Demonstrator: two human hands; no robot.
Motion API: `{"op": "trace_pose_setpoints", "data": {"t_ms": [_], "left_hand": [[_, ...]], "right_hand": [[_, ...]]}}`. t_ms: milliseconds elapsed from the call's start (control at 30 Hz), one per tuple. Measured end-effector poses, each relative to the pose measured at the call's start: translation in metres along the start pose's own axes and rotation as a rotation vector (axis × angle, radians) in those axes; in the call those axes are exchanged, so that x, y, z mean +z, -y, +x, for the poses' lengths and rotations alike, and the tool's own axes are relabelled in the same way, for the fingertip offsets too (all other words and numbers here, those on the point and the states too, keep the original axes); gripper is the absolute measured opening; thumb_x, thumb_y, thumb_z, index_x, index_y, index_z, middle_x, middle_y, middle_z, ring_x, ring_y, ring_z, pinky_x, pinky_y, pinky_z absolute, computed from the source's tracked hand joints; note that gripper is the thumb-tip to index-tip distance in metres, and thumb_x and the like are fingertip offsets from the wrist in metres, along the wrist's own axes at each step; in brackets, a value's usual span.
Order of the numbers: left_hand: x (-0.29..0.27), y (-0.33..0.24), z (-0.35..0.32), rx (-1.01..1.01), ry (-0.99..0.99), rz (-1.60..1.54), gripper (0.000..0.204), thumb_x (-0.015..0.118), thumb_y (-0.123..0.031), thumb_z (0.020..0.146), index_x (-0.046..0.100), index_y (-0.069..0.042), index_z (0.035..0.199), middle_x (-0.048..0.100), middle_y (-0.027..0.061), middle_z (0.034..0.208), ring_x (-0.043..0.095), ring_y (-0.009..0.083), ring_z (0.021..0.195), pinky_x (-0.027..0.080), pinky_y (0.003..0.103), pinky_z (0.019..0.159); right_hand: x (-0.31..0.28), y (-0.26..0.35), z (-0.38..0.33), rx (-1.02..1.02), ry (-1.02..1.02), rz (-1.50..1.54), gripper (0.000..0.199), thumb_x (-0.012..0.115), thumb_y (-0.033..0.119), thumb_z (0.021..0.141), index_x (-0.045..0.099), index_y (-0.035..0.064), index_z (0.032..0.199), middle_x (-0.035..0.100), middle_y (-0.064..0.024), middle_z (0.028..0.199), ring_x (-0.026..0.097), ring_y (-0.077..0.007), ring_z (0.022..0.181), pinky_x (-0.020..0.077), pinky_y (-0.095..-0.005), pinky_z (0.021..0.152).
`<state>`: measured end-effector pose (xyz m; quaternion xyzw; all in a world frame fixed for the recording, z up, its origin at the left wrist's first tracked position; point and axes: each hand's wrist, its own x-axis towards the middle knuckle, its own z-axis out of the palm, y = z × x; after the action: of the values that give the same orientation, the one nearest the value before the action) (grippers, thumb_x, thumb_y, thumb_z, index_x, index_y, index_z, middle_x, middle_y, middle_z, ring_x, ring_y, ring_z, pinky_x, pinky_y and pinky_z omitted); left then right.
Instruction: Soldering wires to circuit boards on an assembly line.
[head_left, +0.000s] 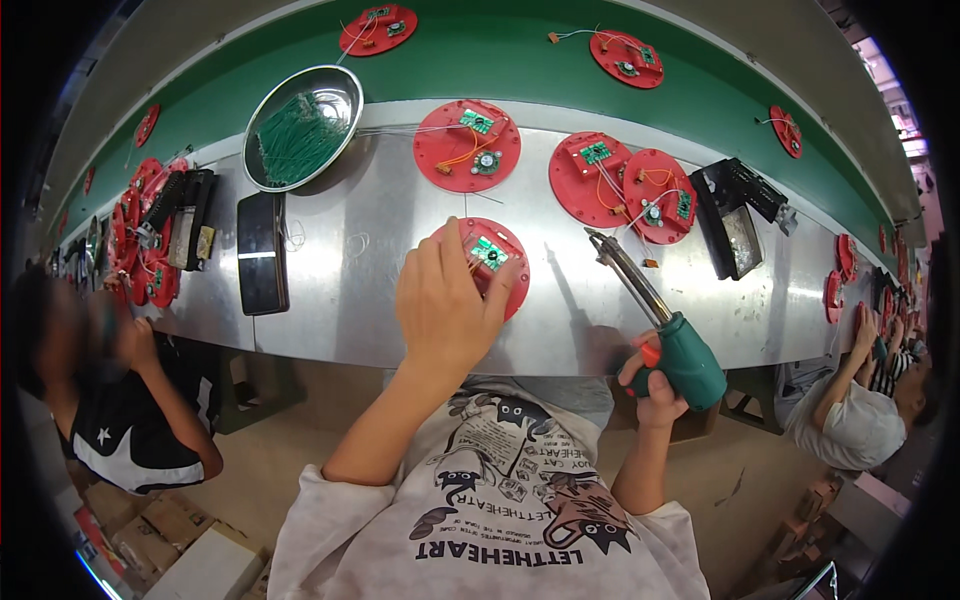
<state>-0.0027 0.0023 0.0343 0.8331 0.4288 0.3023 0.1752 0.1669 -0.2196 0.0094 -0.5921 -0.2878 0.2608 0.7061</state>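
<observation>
My left hand (440, 300) lies over a round red plastic disc (512, 298) on the metal bench, its thumb and fingers on either side of a small green circuit board (490, 253). The hand hides the disc's left part and any small piece under the fingers. My right hand (655, 393) grips a soldering gun (692, 365) with a green body and a red trigger. Its long metal tip points up and left, to the right of that disc and apart from it. Beyond lies another red disc (435, 150) with a board, wires and a small round part.
Two overlapping red discs (577, 190) lie right of centre, beside a black holder (735, 235). A metal bowl (350, 95) of green wires and a dark phone (262, 255) are at left. Red discs also sit on the green belt (500, 75). People work at both sides.
</observation>
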Motion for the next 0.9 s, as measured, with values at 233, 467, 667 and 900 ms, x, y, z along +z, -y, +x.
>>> {"op": "trace_pose_setpoints", "data": {"t_ms": [233, 467, 667, 900], "left_hand": [[-0.010, 0.012, 0.023, 0.395, 0.317, -0.113, 0.063, 0.082, -0.029, 0.083, 0.058, 0.006, 0.130, 0.059, 0.0183, 0.113, 0.058, 0.0350, 0.100, 0.050, 0.045, 0.086], [-0.015, 0.013, 0.004, 0.346, 0.128, -0.375, 0.021, 0.069, 0.005, 0.088, 0.071, 0.007, 0.109, 0.066, 0.0154, 0.085, 0.062, 0.0313, 0.073, 0.052, 0.040, 0.067], [0.003, 0.026, 0.001, 0.333, 0.040, -0.243, 0.018, 0.074, 0.003, 0.082, 0.073, 0.003, 0.100, 0.066, 0.0112, 0.081, 0.062, 0.0282, 0.072, 0.052, 0.039, 0.064], [0.014, 0.031, -0.001, 0.444, -0.090, -0.177, 0.015, 0.076, 0.001, 0.075, 0.072, 0.001, 0.090, 0.065, 0.0086, 0.078, 0.061, 0.0262, 0.069, 0.050, 0.036, 0.060]], "right_hand": [[-0.007, 0.002, -0.015, -0.001, -0.028, 0.011, 0.058, 0.072, 0.034, 0.090, 0.058, -0.0085, 0.126, 0.066, -0.0237, 0.109, 0.062, -0.0190, 0.056, 0.0491, -0.0308, 0.053], [0.008, 0.004, -0.024, 0.040, 0.109, -0.291, 0.034, 0.076, 0.010, 0.077, 0.069, -0.0078, 0.106, 0.071, -0.0170, 0.097, 0.066, -0.0209, 0.071, 0.0533, -0.0305, 0.066], [0.029, 0.007, -0.013, 0.075, 0.119, -0.253, 0.025, 0.076, 0.004, 0.073, 0.070, -0.0044, 0.096, 0.069, -0.0157, 0.090, 0.066, -0.0248, 0.073, 0.0532, -0.0308, 0.068], [0.030, 0.001, -0.019, 0.055, 0.125, -0.283, 0.021, 0.075, 0.004, 0.074, 0.068, -0.0040, 0.093, 0.066, -0.0137, 0.085, 0.061, -0.0242, 0.068, 0.0509, -0.0310, 0.064]]}}
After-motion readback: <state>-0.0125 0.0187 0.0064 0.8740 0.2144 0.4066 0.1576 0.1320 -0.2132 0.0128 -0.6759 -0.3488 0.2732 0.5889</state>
